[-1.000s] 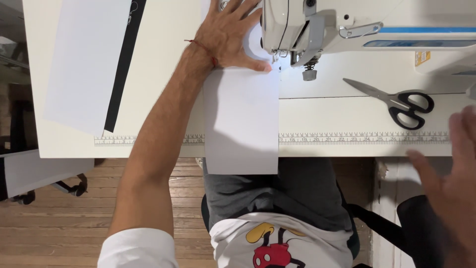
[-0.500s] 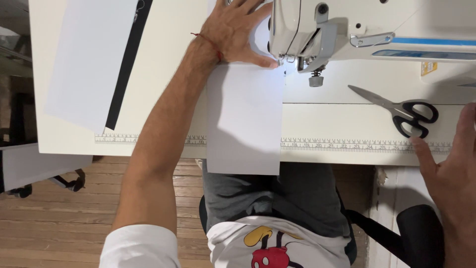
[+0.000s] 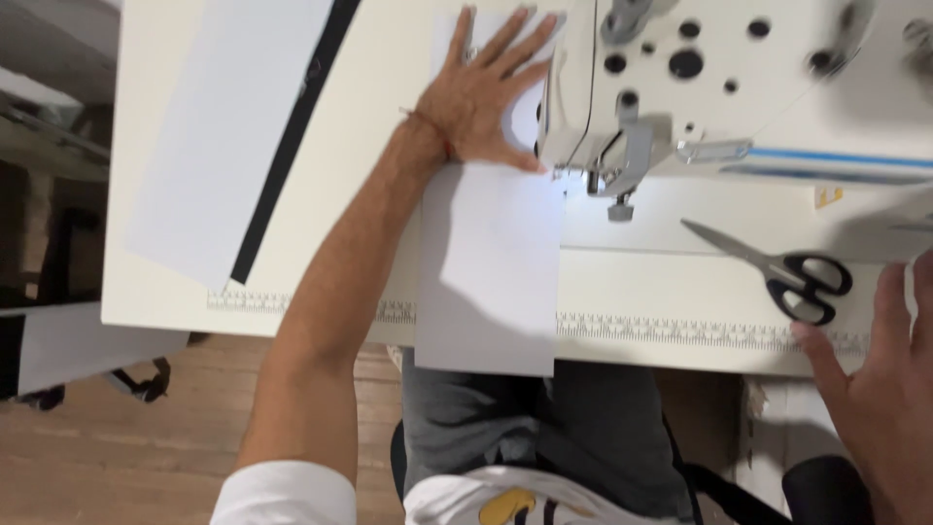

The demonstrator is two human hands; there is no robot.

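Note:
My left hand (image 3: 486, 97) lies flat with spread fingers on a white fabric strip (image 3: 491, 272), pressing it to the table just left of the sewing machine's presser foot (image 3: 614, 190). The strip runs toward me and hangs over the table's front edge. My right hand (image 3: 880, 389) hovers at the lower right, fingers apart and holding nothing, its fingertips close to the black-handled scissors (image 3: 777, 267) lying on the table.
The white sewing machine (image 3: 758, 87) fills the upper right. A large white sheet (image 3: 224, 126) with a black strip (image 3: 292, 146) beside it lies at the left of the cream table (image 3: 632, 301), which has a ruler printed along its front edge. Wooden floor lies below.
The view has shifted down and right over the table. My right hand has risen from the lower right toward the scissors. My left hand stays flat on the fabric.

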